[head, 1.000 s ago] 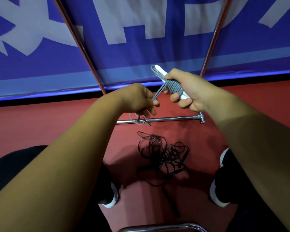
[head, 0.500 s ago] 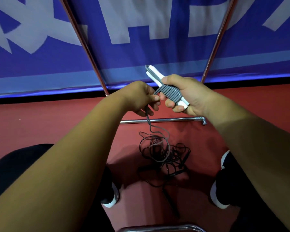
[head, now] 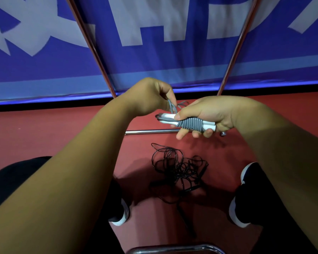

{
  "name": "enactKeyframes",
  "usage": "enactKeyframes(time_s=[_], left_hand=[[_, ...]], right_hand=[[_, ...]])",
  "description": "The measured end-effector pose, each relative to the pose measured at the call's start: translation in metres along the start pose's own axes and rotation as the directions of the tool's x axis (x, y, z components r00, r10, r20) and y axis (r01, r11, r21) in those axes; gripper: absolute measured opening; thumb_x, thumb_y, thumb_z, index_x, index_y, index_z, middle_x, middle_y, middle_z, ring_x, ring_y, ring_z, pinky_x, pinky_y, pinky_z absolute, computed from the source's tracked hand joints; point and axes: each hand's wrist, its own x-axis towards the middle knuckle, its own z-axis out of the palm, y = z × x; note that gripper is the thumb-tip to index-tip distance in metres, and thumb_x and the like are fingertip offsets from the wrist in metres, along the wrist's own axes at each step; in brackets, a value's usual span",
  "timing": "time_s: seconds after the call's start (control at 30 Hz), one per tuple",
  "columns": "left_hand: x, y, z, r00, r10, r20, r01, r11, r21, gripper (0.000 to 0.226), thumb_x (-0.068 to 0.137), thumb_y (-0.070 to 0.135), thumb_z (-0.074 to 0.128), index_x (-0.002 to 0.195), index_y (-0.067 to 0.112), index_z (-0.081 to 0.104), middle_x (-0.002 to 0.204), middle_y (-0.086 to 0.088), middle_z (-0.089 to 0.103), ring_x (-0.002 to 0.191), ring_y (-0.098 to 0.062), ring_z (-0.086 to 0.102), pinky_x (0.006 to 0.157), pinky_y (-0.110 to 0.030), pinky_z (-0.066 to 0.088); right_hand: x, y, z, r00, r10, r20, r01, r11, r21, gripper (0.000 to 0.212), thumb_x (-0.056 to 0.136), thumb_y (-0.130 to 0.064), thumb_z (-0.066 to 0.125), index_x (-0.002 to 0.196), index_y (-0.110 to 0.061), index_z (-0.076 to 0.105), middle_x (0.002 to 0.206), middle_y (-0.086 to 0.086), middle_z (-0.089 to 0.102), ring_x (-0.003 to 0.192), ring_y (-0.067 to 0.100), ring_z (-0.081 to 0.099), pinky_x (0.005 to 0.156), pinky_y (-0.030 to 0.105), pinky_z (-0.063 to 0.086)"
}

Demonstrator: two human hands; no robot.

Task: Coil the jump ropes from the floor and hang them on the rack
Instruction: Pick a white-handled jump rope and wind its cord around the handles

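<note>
- While the right hand (head: pixel 206 114) curls its fingers and thumb around one grey jump rope (head: pixel 191 123), that rope is held in the air between the two hands. Its two white handles lie side by side, and its grey cord is wound around them in tight turns.
- The left hand (head: pixel 151 97) pinches the loose end of the grey cord between thumb and fingertips, just above the handles' left end.
- One tangle of thin black jump rope (head: pixel 178 167) lies on the red floor (head: pixel 44 136) below the hands, between two dark shoes with white soles (head: pixel 235 215). How many ropes are in it cannot be told.
- One chrome metal rack (head: pixel 92 52) shows two slanted poles and one horizontal bar on the floor, in front of one blue banner with white letters (head: pixel 191 57).
- One curved chrome tube (head: pixel 173 249) crosses the bottom edge.
</note>
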Motion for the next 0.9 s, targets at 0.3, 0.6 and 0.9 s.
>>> enactKeyframes(time_s=[0.3,0.6,0.9], left_hand=[[0.003,0.0,0.019,0.984,-0.135,0.115,0.068,0.885,0.46,0.013,0.08,0.017,0.085,0.09,0.019,0.078,0.083,0.003,0.078,0.073,-0.012,0.07,0.073,-0.029,0.054],[0.004,0.0,0.028,0.939,-0.344,-0.001,0.342,0.935,0.097,0.023,0.103,0.017,0.063,0.091,-0.002,0.069,0.069,-0.013,0.075,0.053,-0.027,0.071,0.061,-0.042,0.065],[-0.003,-0.01,0.007,0.967,-0.177,0.181,0.176,0.984,0.02,0.012,0.094,0.01,0.075,0.105,0.014,0.08,0.1,-0.003,0.08,0.091,-0.01,0.074,0.093,-0.028,0.059]], right_hand=[[0.031,0.02,-0.009,0.939,-0.097,-0.329,0.075,0.994,-0.079,0.043,0.104,-0.044,0.067,0.101,-0.001,0.069,0.098,0.012,0.078,0.058,0.016,0.052,0.044,0.024,0.037],[0.03,0.004,0.0,0.841,-0.182,-0.509,0.262,0.961,0.089,0.037,0.102,-0.057,0.06,0.104,-0.02,0.063,0.096,0.004,0.068,0.059,0.017,0.05,0.047,0.022,0.03],[0.023,-0.001,-0.002,0.816,-0.216,-0.536,0.307,0.948,0.085,0.027,0.1,-0.043,0.063,0.111,-0.019,0.065,0.091,0.004,0.076,0.065,0.022,0.057,0.046,0.023,0.033]])
